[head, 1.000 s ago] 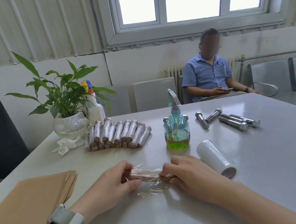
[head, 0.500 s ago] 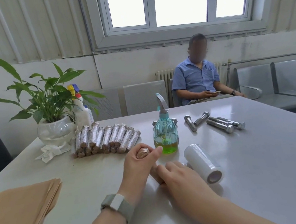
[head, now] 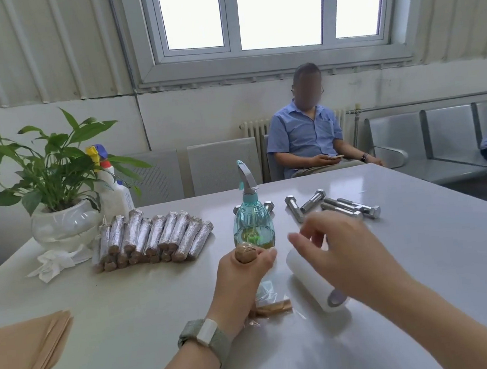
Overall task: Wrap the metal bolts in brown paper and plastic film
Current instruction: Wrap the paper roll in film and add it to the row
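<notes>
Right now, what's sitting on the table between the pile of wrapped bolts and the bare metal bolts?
In the head view, the teal spray bottle stands between the wrapped bolts and the bare bolts, with one more bolt partly hidden behind it.

a pale glossy table (head: 425, 270) is seen. on it are laid a stack of brown paper (head: 17, 361), a row of wrapped bolts (head: 152, 239), bare metal bolts (head: 334, 206), a film roll (head: 316, 285), a spray bottle (head: 251, 213), a potted plant (head: 64, 224) and a crumpled tissue (head: 55, 262).

Wrapped bolt (head: 245, 254) in left hand (head: 240, 278)
</notes>
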Demonstrator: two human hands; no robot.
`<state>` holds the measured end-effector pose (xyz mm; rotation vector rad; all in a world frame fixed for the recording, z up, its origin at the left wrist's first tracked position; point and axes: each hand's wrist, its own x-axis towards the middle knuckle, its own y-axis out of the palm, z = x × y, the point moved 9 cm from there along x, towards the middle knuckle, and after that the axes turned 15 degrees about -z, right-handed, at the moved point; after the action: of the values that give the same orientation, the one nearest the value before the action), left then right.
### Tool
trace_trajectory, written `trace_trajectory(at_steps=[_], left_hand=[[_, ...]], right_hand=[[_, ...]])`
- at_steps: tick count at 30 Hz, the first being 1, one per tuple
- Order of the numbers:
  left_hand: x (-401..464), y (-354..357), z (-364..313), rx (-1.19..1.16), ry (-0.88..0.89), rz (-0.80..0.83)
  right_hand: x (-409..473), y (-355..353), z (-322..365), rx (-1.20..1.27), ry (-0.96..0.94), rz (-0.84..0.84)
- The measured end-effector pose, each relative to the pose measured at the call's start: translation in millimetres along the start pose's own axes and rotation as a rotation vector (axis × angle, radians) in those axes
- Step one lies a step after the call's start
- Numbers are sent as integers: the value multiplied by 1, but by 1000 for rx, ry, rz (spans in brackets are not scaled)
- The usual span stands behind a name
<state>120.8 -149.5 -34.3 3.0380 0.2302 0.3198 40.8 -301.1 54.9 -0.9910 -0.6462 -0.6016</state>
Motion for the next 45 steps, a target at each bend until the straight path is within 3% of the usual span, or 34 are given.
trace_trajectory(at_steps=[3, 5, 9, 14, 21, 30, 37, 40, 44, 45], left_hand=[[0, -1, 9, 29, -20, -8], [-2, -1, 15, 64, -41, 16], [-2, 0, 15, 139, 5, 58], [-7, 3, 14, 11, -83, 124], [-14, 15, 13, -105, -113, 297], [-16, 19, 2, 118, 93, 316], [-17, -9, -16, 94, -19, 392], [-16, -33, -11, 133, 28, 430], [-34, -61, -7, 44, -193, 476], [-36, -66, -5, 87, -142, 507]], right_hand=[[-1, 38, -48, -349, 177, 409], [-18, 60, -62, -372, 292, 598], [-27, 77, -67, -170, 482, 690], [-26, 74, -63, 372, 868, 669], [-13, 84, -39, 546, 897, 687], [0, 81, -42, 482, 891, 676], [3, 83, -26, 459, 784, 680], [5, 91, -7, 476, 728, 703], [7, 99, 14, 404, 630, 720], [8, 99, 18, 381, 605, 730]])
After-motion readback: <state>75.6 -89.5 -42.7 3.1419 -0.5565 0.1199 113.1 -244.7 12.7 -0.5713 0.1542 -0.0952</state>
